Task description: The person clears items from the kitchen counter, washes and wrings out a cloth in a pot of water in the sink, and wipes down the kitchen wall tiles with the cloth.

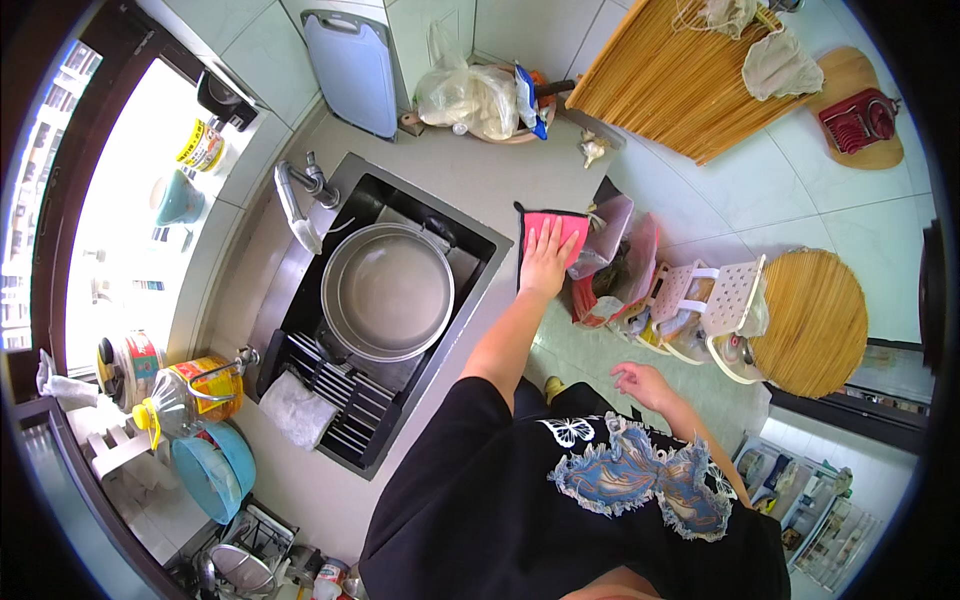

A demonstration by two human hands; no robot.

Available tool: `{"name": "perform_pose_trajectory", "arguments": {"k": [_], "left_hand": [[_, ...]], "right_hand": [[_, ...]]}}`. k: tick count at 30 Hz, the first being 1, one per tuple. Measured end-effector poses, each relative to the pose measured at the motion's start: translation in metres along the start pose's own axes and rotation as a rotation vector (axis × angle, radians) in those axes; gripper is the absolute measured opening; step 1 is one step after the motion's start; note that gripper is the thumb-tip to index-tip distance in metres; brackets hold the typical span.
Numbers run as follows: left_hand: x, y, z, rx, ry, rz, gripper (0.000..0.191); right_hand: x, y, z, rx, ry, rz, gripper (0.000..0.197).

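My left hand [547, 255] lies flat, fingers spread, on a pink cloth [534, 223] with a black border. The cloth rests at the edge of the grey countertop [480, 176], and part of its border runs down along the edge. Lower down, away from the counter, my right hand [643, 384] hangs in the air with loosely bent fingers and nothing in it. Left of the cloth is a black sink [480, 259] holding a round metal pot [388, 292], which seems to contain cloudy water. A pink-red plastic bag [641, 259] of greens sits just right of my left hand.
A faucet [304, 195] stands behind the sink. A folded grey cloth [298, 409] lies on a black roll-out rack [352, 394]. Bagged food in a basket [480, 97], a blue cutting board [352, 71] and garlic [592, 147] occupy the back. Hanging baskets [694, 300] line the right wall.
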State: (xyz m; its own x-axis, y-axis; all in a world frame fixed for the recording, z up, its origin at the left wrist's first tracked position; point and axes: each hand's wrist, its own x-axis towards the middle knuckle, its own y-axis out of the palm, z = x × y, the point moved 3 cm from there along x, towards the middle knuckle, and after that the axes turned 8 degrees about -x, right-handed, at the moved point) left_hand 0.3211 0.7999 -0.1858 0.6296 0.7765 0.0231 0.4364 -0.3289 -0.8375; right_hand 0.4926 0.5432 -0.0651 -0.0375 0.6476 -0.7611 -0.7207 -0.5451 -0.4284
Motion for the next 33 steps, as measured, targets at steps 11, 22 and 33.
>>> {"name": "perform_pose_trajectory", "arguments": {"k": [11,22,33], "left_hand": [[-0.204,-0.03,-0.004,-0.263,-0.112,-0.131,0.067],[-0.142,-0.224,0.05,-2.337,-0.174,-1.0,0.073],[-0.014,-0.456,0.126,-1.979,0.735,-1.313,0.072]], "right_hand": [[0.048,-0.015,0.017,-0.265,-0.073,0.021,0.032],[0.227,-0.089,0.148,-0.263,-0.59,-0.236,0.027],[0.365,-0.078,0.143,-0.46,-0.969,-0.428,0.019]]}}
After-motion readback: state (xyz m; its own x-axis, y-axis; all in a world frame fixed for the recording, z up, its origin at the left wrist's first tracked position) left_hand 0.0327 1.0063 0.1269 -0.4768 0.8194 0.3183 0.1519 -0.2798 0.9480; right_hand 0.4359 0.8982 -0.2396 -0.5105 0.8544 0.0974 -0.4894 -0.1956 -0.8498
